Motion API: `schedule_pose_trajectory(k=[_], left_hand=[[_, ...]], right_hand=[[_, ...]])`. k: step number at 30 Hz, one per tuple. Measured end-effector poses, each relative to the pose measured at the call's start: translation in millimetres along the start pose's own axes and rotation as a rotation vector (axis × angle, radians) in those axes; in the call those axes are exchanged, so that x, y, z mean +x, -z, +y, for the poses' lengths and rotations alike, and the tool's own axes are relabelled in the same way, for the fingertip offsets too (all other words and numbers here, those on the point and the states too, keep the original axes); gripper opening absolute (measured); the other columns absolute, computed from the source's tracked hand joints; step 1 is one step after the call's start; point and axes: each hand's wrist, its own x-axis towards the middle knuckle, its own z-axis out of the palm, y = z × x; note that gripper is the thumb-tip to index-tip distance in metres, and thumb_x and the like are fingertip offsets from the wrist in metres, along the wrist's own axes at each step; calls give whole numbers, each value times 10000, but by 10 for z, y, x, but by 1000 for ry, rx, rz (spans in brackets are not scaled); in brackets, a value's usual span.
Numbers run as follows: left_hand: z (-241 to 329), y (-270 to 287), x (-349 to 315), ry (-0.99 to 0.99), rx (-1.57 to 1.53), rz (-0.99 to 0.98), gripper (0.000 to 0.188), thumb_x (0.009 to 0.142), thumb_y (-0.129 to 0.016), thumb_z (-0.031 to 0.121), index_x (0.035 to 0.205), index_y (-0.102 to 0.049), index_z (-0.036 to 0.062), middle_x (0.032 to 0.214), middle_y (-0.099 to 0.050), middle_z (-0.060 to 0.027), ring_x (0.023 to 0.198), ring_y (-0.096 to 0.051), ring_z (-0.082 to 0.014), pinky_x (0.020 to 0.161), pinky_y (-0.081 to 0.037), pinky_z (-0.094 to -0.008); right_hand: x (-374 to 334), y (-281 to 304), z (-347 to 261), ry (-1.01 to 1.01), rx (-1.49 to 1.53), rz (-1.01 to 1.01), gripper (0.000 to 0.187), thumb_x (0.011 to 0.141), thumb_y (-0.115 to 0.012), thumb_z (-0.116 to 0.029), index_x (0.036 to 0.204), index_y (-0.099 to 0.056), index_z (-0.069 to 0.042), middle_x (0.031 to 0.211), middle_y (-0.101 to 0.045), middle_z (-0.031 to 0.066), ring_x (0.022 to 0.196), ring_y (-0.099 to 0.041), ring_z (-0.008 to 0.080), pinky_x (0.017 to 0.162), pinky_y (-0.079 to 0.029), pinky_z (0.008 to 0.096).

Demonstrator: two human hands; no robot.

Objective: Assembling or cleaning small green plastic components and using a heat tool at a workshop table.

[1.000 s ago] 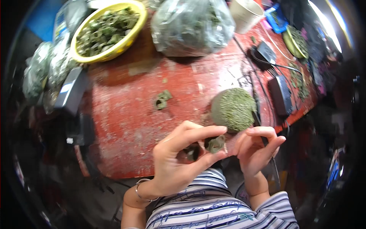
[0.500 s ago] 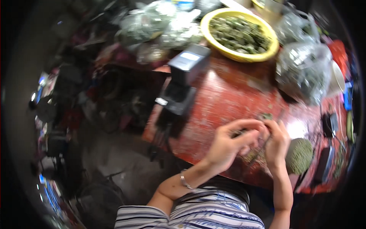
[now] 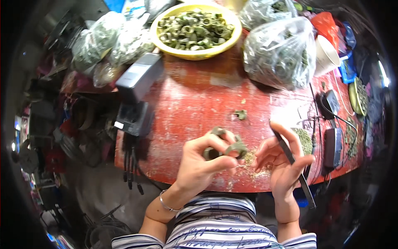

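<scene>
My left hand (image 3: 195, 159) is closed around several small dull-green ring-shaped pieces (image 3: 237, 148), which stick out between its fingers and thumb. To its right, my right hand (image 3: 282, 170) is turned partly palm up with its fingers curled. A long, thin, dark flat tool (image 3: 306, 189) lies across its fingers and behind the thumb, slanting down to the right; its exact kind is unclear. The hands are apart, above the near edge of the red worktable (image 3: 186, 108). One loose green piece (image 3: 241, 115) lies beyond them, and pale crumbs are scattered beneath.
A yellow basin (image 3: 199, 54) full of green rings stands at the back. Beside it are clear plastic bags (image 3: 277, 54) and a white cup (image 3: 326, 56). Black adapter boxes (image 3: 134, 118) with cables are at the left edge. A green granular mound (image 3: 304, 139) and cables lie right.
My hands have drawn apart; they were close together before. The green rings in my left hand and the dark tool in my right now show plainly. The view has shifted toward the right.
</scene>
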Motion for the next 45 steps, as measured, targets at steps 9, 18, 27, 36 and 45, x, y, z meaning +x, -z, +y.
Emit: schedule_pose_trajectory(k=[9, 18, 27, 36, 45], left_hand=[[-8, -180, -44, -50, 148, -9, 241, 608, -709, -98, 769, -555, -7, 966, -586, -220, 667, -605, -143, 511, -507, -229], [-47, -264, -80, -73, 226, -67, 388, 595, -761, -36, 938, -580, -29, 954, -619, -165, 716, -582, -109, 564, -482, -196], [-29, -402, -115, 105, 223, 95, 462, 577, -815, 158, 910, -558, -34, 858, -598, -210, 559, -570, -137, 437, -467, -205], [-16, -432, -126, 181, 243, 85, 397, 606, -747, 81, 943, -581, -46, 880, -600, -221, 584, -566, -159, 504, -472, -242], [-56, -349, -157, 88, 271, -86, 347, 713, -659, -78, 1050, -582, -46, 957, -604, -146, 676, -592, -121, 539, -505, -214]], right_hand=[[-389, 207, -111, 260, -42, -139, 240, 827, -596, -78, 1010, -542, 66, 715, -651, 157, 650, -652, 212, 578, -527, 292], [-292, 169, -160, 383, -154, -249, 209, 755, -640, 7, 958, -597, 37, 729, -654, 143, 653, -659, 233, 570, -531, 301], [-305, 148, -159, 505, -400, -103, 260, 847, -571, -298, 845, -574, -38, 644, -641, 105, 571, -641, 196, 554, -523, 285], [-465, 204, -70, 426, -55, 49, 201, 814, -613, -146, 916, -607, 28, 791, -660, 159, 647, -657, 244, 580, -536, 321], [-408, 218, -81, 424, -148, -57, 168, 757, -647, -1, 915, -590, 2, 814, -647, 155, 684, -640, 235, 606, -521, 297]])
